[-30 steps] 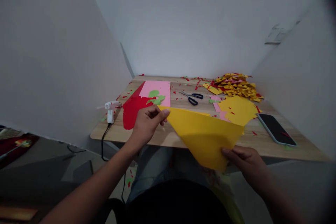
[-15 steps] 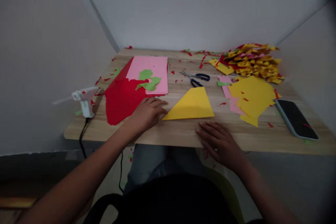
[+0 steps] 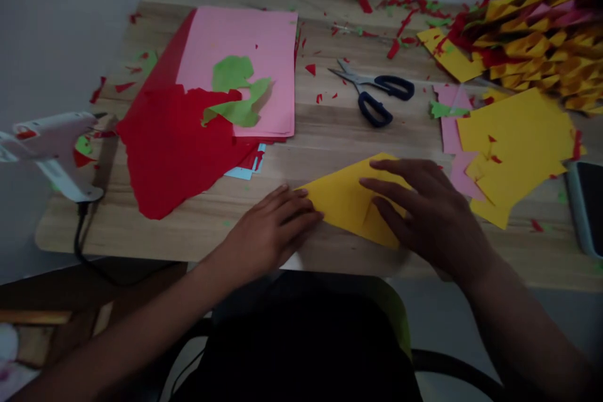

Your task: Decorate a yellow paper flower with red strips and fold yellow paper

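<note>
A folded piece of yellow paper [image 3: 351, 201] lies near the front edge of the table, its narrow tip pointing left. My left hand [image 3: 280, 226] grips that tip, its fingers close together and the thumb side over the paper. Above the paper's wider right end is my right hand [image 3: 424, 207], open, with its fingers spread and the fingertips over the sheet. Whether every fingertip presses on it, I cannot tell. Part of the right end is hidden under this hand.
Scissors [image 3: 370, 89] lie behind the yellow paper. A torn red sheet [image 3: 179, 157] and pink sheets [image 3: 240, 38] are at left, beside a glue gun [image 3: 56, 144] with a cord. Yellow offcuts [image 3: 518, 138], a phone [image 3: 588, 201] and a folded-paper pile [image 3: 537, 44] are at right.
My right hand has moved from the table edge up onto the yellow paper. The left hand has taken hold of its tip, and the paper is turned slightly. The view has tilted down and closer.
</note>
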